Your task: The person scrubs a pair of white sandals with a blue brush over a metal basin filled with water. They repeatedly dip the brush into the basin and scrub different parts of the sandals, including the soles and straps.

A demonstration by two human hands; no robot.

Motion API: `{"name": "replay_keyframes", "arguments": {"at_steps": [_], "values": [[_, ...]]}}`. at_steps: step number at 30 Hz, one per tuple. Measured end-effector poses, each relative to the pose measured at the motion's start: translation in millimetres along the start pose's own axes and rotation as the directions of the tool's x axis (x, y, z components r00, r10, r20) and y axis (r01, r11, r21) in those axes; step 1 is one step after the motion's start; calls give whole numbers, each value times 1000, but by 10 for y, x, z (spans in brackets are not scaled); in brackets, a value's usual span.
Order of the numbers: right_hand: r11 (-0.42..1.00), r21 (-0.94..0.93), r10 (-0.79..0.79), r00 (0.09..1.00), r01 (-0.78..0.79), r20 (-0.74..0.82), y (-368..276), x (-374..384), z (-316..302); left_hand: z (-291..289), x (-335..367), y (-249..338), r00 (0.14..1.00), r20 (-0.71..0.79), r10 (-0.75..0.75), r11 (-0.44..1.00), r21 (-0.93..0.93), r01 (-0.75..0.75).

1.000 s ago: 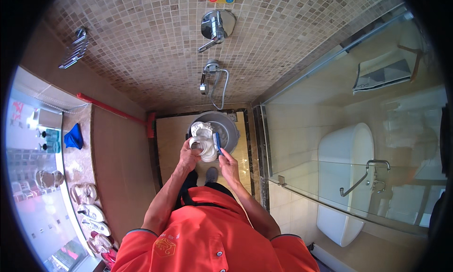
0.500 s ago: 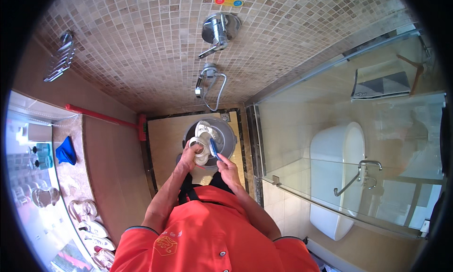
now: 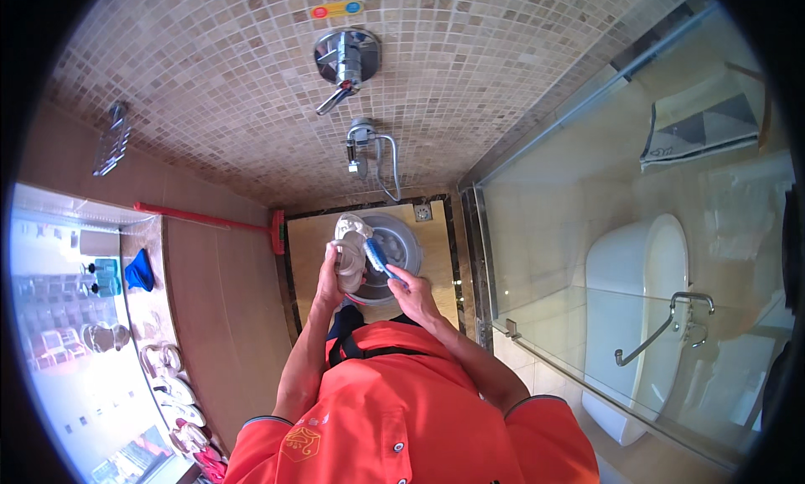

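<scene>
In my left hand (image 3: 330, 276) is a white shoe (image 3: 350, 231), gripped by its near end, with the toe pointing away from me. It is held up over the left part of a round grey basin (image 3: 410, 247). My right hand (image 3: 413, 295) is closed around the handle of a blue scrubbing brush (image 3: 377, 256). The brush's pale bristles lie against or very close to the shoe's right side; contact cannot be made out. Part of the shoe's near end is covered by my left fingers.
A red long-handled broom (image 3: 277, 231) leans along the left wall. More shoes (image 3: 172, 387) and a blue cloth (image 3: 139, 270) lie on the window ledge. Ahead are a shower tap (image 3: 345, 60) and hand shower (image 3: 353, 153). A glass partition and white bathtub (image 3: 599, 274) stand right.
The shoe has turned in my left hand and moved left relative to the basin, uncovering more of its inside. The brush has stayed beside the shoe. The whole view has shifted slightly.
</scene>
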State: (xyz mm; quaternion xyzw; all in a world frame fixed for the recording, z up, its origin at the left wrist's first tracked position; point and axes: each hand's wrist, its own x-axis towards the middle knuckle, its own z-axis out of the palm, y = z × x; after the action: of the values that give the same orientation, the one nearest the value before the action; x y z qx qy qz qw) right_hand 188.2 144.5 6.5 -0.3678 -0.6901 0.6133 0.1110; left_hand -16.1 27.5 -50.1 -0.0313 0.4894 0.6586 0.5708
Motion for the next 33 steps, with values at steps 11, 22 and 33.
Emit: {"name": "replay_keyframes", "arguments": {"at_steps": [11,22,33], "values": [[924,-350,-150,988,154,38,-46,129,38,291,-34,-129,997,26,-69,984,-164,72],[920,-319,-215,974,226,67,177,236,328,219,31,-156,998,55,-27,986,-160,36],[940,-328,-79,995,95,63,32,439,393,296,35,-108,994,-96,48,990,-128,-60]]}}
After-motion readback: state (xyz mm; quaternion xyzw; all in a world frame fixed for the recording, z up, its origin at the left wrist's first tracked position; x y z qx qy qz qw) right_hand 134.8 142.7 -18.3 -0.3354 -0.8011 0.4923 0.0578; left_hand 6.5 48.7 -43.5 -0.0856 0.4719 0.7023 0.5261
